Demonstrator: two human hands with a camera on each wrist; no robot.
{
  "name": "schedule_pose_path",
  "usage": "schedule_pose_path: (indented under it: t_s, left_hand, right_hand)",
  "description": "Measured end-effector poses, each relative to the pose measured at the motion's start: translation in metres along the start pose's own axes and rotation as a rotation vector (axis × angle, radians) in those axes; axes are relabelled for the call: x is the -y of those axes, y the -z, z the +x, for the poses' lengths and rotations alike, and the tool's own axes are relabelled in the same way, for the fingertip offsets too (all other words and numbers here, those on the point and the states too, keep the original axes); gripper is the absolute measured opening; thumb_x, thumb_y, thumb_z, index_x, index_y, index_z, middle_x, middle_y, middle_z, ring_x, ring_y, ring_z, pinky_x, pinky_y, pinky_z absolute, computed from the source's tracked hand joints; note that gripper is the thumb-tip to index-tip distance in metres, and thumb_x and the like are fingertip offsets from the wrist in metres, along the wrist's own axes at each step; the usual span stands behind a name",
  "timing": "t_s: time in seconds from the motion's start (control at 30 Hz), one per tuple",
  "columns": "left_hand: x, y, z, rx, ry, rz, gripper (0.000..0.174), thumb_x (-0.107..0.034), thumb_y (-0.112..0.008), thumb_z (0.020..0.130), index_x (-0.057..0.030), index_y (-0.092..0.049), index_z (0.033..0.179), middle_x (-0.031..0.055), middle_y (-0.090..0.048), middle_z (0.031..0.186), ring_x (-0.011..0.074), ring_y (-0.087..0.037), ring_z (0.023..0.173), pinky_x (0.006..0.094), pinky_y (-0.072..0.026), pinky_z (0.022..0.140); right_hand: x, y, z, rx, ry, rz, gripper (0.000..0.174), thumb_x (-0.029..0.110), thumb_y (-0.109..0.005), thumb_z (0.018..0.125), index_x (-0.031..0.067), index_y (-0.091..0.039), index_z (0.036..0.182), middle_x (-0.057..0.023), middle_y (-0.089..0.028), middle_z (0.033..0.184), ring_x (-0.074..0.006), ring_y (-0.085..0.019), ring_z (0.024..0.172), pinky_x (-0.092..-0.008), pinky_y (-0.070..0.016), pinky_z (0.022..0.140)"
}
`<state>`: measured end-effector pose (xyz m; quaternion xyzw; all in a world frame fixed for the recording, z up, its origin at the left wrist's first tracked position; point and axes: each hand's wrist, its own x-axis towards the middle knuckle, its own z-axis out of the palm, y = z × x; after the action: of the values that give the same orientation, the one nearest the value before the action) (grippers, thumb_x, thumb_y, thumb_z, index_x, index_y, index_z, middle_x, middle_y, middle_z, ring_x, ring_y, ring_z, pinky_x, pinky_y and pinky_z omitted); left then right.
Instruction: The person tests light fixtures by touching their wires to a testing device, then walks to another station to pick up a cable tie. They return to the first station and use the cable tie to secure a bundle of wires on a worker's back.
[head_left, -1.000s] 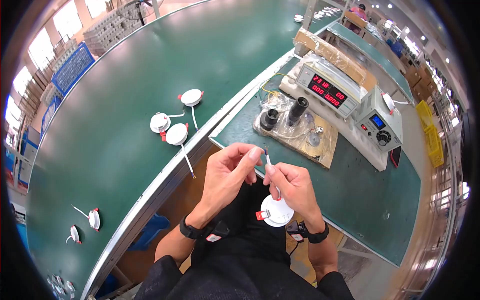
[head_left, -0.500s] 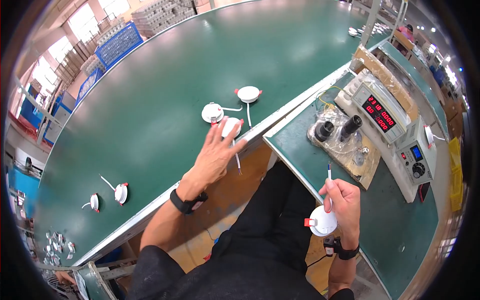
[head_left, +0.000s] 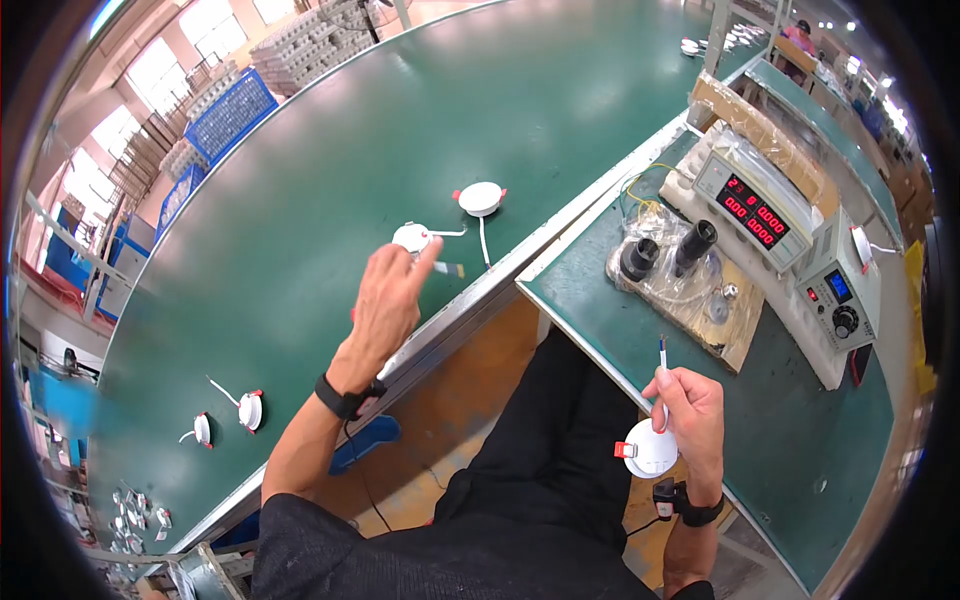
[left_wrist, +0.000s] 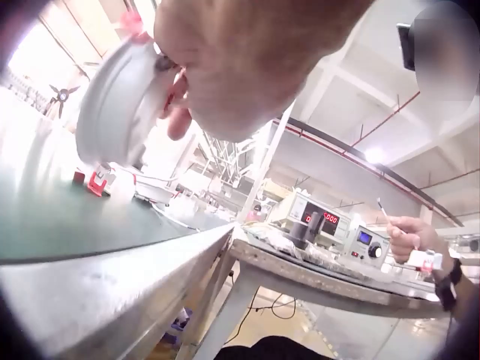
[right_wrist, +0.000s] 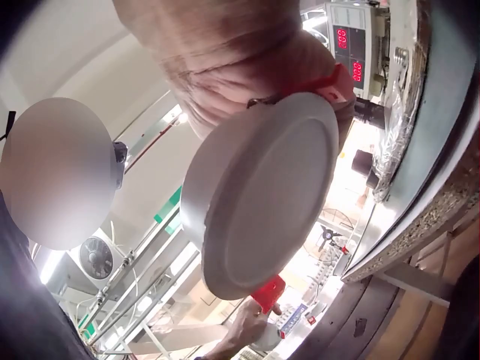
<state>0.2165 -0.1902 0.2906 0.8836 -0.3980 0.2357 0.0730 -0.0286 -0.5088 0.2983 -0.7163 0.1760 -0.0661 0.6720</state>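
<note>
My right hand pinches the white cable of a round white downlight, whose bare wire ends point up. That lamp hangs below the fingers; its pale disc and red clips fill the right wrist view. Over the large green table, my left hand grips another downlight, mostly hidden by the hand in the head view. Just beyond its fingertips lies a downlight with a short cable, and a further one sits behind that.
Two downlights lie on the green table at left. On the right-hand bench stand black cylindrical sockets on a wrapped board, a meter with red digits and a dial box. A metal rail edges the green table.
My left hand has left the right one, reached over to the green table and taken a downlight, now drawn slightly toward me. The right hand moved right, still holding its cable.
</note>
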Motion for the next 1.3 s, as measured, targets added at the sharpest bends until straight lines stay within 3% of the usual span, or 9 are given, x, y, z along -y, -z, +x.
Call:
schedule_pose_path:
  t_s: [0.07, 0.3, 0.47, 0.57, 0.67, 0.87, 0.97, 1.07, 1.3]
  left_hand:
    - [0.020, -0.018, 0.013, -0.043, 0.073, -0.025, 0.051, 0.006, -0.054, 0.082, -0.0033, -0.058, 0.131, 0.0161, -0.062, 0.094, 0.0350, -0.061, 0.093, 0.0481, -0.0486, 0.077]
    - [0.014, -0.059, 0.049, 0.384, 0.057, -0.193, 0.054, 0.000, -0.050, 0.083, -0.0100, -0.055, 0.136, 0.0176, -0.065, 0.092, 0.0371, -0.064, 0.079, 0.0497, -0.0497, 0.071]
    - [0.025, -0.074, 0.048, 0.336, -0.142, -0.128, 0.023, -0.015, -0.062, 0.091, -0.0103, -0.061, 0.114, 0.0136, -0.062, 0.089, 0.0366, -0.064, 0.074, 0.0484, -0.0502, 0.065]
    - [0.019, -0.075, 0.048, 0.343, -0.233, -0.082, 0.026, -0.018, -0.064, 0.092, -0.0188, -0.062, 0.118, 0.0108, -0.064, 0.090, 0.0342, -0.066, 0.073, 0.0477, -0.0517, 0.060]
    - [0.002, -0.084, 0.053, 0.195, -0.182, -0.167, 0.041, -0.009, -0.063, 0.091, -0.0114, -0.055, 0.132, 0.0130, -0.063, 0.088, 0.0356, -0.066, 0.076, 0.0460, -0.0521, 0.065]
    - [0.013, -0.088, 0.063, 0.371, -0.307, -0.042, 0.026, -0.006, -0.057, 0.092, -0.0094, -0.058, 0.118, 0.0136, -0.064, 0.084, 0.0385, -0.065, 0.074, 0.0480, -0.0494, 0.061]
    - [0.019, -0.083, 0.061, 0.165, -0.121, -0.113, 0.020, -0.001, -0.052, 0.094, -0.0069, -0.057, 0.113, 0.0149, -0.065, 0.081, 0.0355, -0.063, 0.066, 0.0442, -0.0485, 0.059]
    - [-0.019, -0.019, 0.083, 0.022, 0.029, -0.412, 0.013, -0.001, -0.048, 0.099, -0.0050, -0.056, 0.108, 0.0133, -0.062, 0.077, 0.0249, -0.057, 0.059, 0.0372, -0.0449, 0.056]
    - [-0.223, 0.057, 0.112, 0.334, 0.118, -1.198, 0.020, -0.022, -0.056, 0.104, -0.0034, -0.060, 0.103, -0.0051, -0.045, 0.068, 0.0038, -0.040, 0.058, 0.0230, -0.0306, 0.051]
  right_hand:
    - [0.001, -0.001, 0.002, 0.008, -0.005, 0.027, 0.034, 0.026, -0.058, 0.103, 0.0004, -0.070, 0.083, 0.0008, -0.057, 0.055, -0.0036, -0.049, 0.049, -0.0217, -0.0336, 0.047]
    - [-0.008, 0.007, -0.008, -0.039, -0.008, 0.057, 0.034, 0.025, -0.058, 0.103, -0.0009, -0.070, 0.084, 0.0001, -0.057, 0.055, -0.0037, -0.050, 0.050, -0.0215, -0.0352, 0.048]
    - [-0.016, 0.012, -0.009, -0.009, -0.036, 0.061, 0.033, 0.024, -0.058, 0.103, -0.0014, -0.070, 0.085, -0.0003, -0.059, 0.057, -0.0039, -0.051, 0.051, -0.0219, -0.0382, 0.049]
    - [-0.020, 0.011, -0.009, 0.009, -0.036, 0.094, 0.034, 0.025, -0.058, 0.103, -0.0014, -0.070, 0.086, -0.0006, -0.059, 0.058, -0.0043, -0.052, 0.052, -0.0238, -0.0396, 0.049]
    - [-0.016, 0.014, -0.013, 0.032, -0.004, 0.066, 0.034, 0.026, -0.058, 0.103, -0.0010, -0.070, 0.087, -0.0011, -0.059, 0.057, -0.0051, -0.052, 0.052, -0.0251, -0.0391, 0.048]
    - [-0.018, 0.019, -0.033, 0.068, 0.002, 0.107, 0.033, 0.026, -0.057, 0.104, -0.0007, -0.069, 0.088, 0.0003, -0.057, 0.057, -0.0044, -0.047, 0.051, -0.0249, -0.0365, 0.048]
    - [-0.022, 0.031, -0.043, 0.021, 0.043, 0.140, 0.032, 0.025, -0.058, 0.104, -0.0009, -0.070, 0.089, 0.0012, -0.056, 0.058, -0.0033, -0.047, 0.052, -0.0237, -0.0361, 0.049]
    - [-0.024, 0.045, -0.056, -0.094, 0.058, 0.176, 0.032, 0.024, -0.058, 0.104, -0.0014, -0.070, 0.089, 0.0010, -0.057, 0.059, -0.0036, -0.049, 0.052, -0.0227, -0.0374, 0.049]
    - [-0.010, 0.094, -0.116, -0.560, 0.198, 0.214, 0.033, 0.023, -0.055, 0.104, -0.0017, -0.069, 0.088, -0.0009, -0.058, 0.058, -0.0031, -0.050, 0.051, -0.0206, -0.0347, 0.047]
